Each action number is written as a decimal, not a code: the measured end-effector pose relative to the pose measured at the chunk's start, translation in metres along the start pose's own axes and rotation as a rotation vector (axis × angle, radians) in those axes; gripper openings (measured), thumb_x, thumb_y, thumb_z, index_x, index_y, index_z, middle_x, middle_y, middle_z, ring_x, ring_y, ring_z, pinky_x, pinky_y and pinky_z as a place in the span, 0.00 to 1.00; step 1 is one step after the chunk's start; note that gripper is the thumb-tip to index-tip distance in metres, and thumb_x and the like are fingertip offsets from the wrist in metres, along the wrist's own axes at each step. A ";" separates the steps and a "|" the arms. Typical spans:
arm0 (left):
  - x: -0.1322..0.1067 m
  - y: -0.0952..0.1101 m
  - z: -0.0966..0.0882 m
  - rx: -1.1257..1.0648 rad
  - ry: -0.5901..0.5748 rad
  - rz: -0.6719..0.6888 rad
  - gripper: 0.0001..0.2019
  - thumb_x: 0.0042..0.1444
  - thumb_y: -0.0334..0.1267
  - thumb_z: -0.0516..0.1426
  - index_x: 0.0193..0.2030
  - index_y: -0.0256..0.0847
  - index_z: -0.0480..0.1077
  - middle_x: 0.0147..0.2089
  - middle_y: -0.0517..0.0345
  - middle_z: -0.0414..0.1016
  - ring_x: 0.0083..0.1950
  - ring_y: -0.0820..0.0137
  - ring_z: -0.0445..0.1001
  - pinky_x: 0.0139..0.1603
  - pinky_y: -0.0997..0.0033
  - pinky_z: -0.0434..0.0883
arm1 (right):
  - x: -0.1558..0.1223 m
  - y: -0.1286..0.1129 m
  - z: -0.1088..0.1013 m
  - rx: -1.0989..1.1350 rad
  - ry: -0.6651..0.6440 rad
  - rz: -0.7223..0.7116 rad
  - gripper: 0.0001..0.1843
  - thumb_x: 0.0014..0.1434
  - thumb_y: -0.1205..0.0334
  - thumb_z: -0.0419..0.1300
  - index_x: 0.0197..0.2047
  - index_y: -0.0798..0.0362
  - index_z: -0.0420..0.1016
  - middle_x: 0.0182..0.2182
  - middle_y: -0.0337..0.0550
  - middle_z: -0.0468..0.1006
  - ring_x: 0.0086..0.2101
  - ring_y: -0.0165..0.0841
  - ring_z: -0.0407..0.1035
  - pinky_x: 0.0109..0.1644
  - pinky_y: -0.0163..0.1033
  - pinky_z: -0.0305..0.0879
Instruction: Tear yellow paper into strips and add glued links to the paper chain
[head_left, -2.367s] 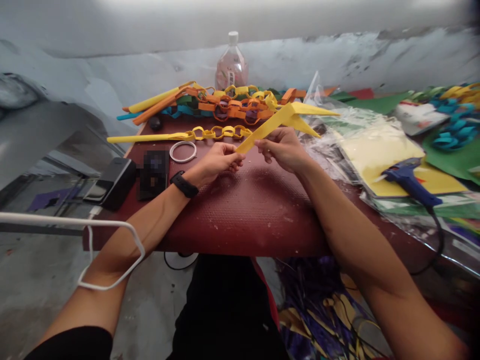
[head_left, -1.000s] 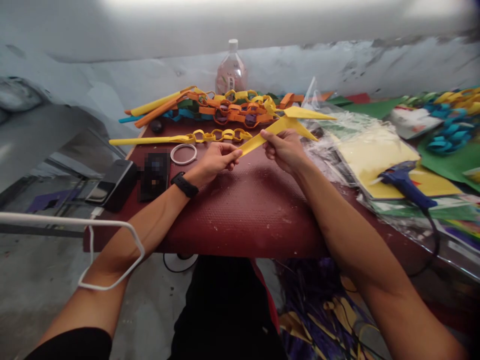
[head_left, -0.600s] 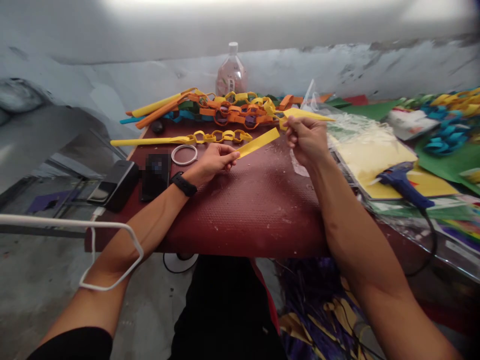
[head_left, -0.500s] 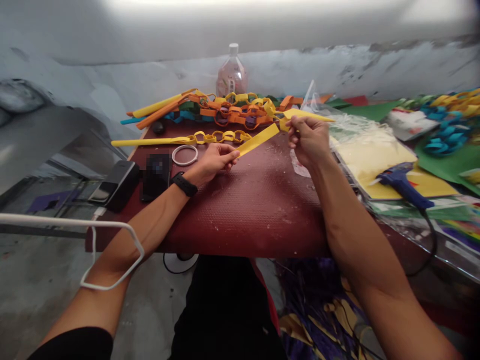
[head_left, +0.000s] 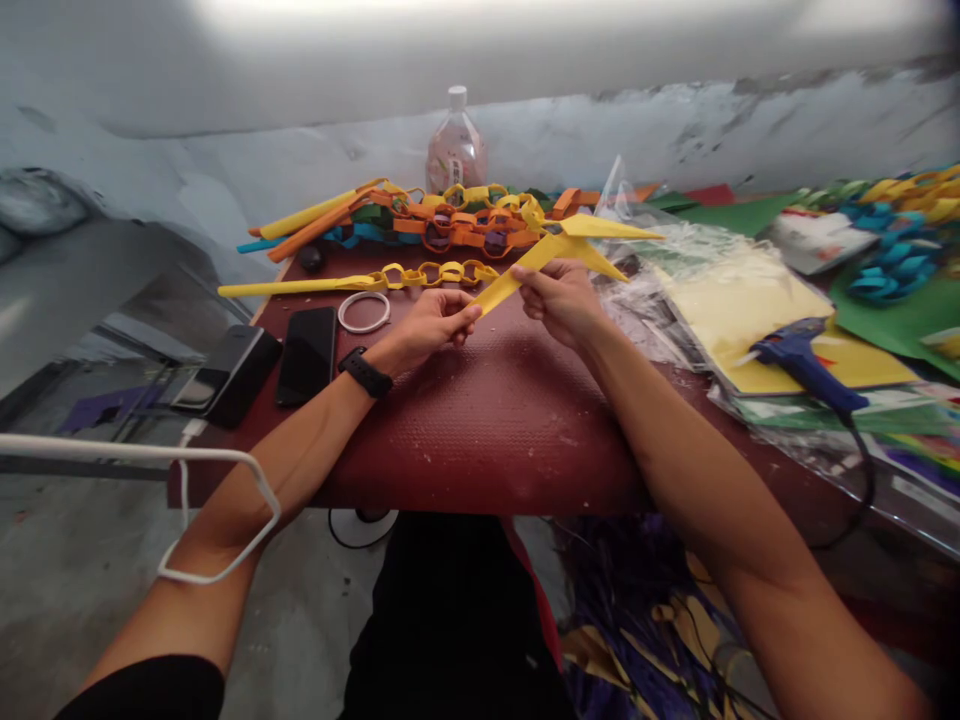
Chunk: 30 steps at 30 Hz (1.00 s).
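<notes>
A flat yellow paper strip is stretched between my two hands above the table. Its near end is pinched by the thumb and fingers of my left hand, which wears a black watch. Farther up the strip, my right hand grips it between thumb and fingertips. Just behind that hand lies a yellow pointed paper piece, like an arrowhead; where it meets the strip I cannot tell. A yellow paper chain with a rolled yellow stick rests beyond my left hand.
Several coloured chains lie at the back before a plastic bottle. A phone, a black box and a white ring are at left. To the right, a blue glue gun rests on yellow paper sheets. A white cable crosses my left forearm.
My right hand has let go of the yellow pointed piece, moved left and down, and taken hold of the strip. My left hand keeps its pinch, nearly still.
</notes>
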<state>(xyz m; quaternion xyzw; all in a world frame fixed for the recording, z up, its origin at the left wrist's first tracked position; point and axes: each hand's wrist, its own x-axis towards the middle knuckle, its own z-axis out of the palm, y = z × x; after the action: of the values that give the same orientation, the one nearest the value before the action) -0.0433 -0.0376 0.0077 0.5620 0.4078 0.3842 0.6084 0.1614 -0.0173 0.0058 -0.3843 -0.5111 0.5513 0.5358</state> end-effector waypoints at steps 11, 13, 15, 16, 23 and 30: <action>0.000 -0.001 0.000 -0.002 0.010 0.002 0.14 0.68 0.34 0.70 0.33 0.35 0.72 0.24 0.66 0.71 0.20 0.84 0.65 0.24 0.81 0.63 | 0.013 -0.008 -0.027 0.027 0.163 -0.092 0.29 0.64 0.50 0.77 0.27 0.49 0.62 0.19 0.29 0.60 0.17 0.21 0.48 0.17 0.30 0.48; 0.000 -0.001 0.000 -0.022 0.008 0.027 0.15 0.71 0.33 0.68 0.32 0.36 0.71 0.25 0.66 0.71 0.21 0.83 0.66 0.24 0.81 0.64 | 0.006 -0.009 -0.017 0.054 0.078 -0.010 0.30 0.61 0.46 0.79 0.28 0.49 0.63 0.19 0.28 0.60 0.18 0.21 0.48 0.17 0.31 0.48; 0.001 -0.002 0.001 -0.036 -0.002 0.055 0.15 0.73 0.33 0.65 0.32 0.36 0.71 0.25 0.66 0.71 0.21 0.83 0.66 0.25 0.81 0.64 | -0.003 -0.006 -0.003 0.066 -0.035 0.077 0.29 0.57 0.46 0.82 0.30 0.49 0.67 0.19 0.28 0.61 0.18 0.21 0.49 0.18 0.30 0.48; 0.001 -0.003 0.001 -0.037 -0.007 0.067 0.16 0.74 0.33 0.64 0.32 0.36 0.71 0.25 0.66 0.71 0.21 0.83 0.66 0.25 0.81 0.65 | -0.007 -0.004 0.004 0.070 -0.085 0.106 0.28 0.54 0.48 0.84 0.31 0.50 0.69 0.19 0.28 0.62 0.19 0.21 0.50 0.19 0.29 0.48; 0.004 -0.007 0.000 0.012 0.009 0.119 0.16 0.72 0.32 0.66 0.30 0.36 0.72 0.23 0.67 0.69 0.20 0.84 0.64 0.24 0.80 0.63 | -0.006 0.006 0.013 0.042 -0.079 0.092 0.22 0.51 0.56 0.84 0.32 0.53 0.76 0.19 0.32 0.71 0.18 0.19 0.53 0.19 0.28 0.48; 0.007 -0.007 -0.003 -0.001 0.073 0.107 0.15 0.72 0.28 0.65 0.31 0.36 0.73 0.22 0.67 0.69 0.19 0.84 0.63 0.22 0.80 0.62 | 0.008 -0.005 -0.024 0.046 0.038 -0.032 0.27 0.49 0.57 0.85 0.24 0.51 0.69 0.16 0.29 0.64 0.16 0.19 0.50 0.17 0.28 0.48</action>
<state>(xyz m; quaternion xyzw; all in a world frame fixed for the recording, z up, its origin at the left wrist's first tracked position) -0.0430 -0.0308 0.0004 0.5683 0.3991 0.4367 0.5719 0.1849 -0.0061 0.0075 -0.3741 -0.4941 0.5467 0.5630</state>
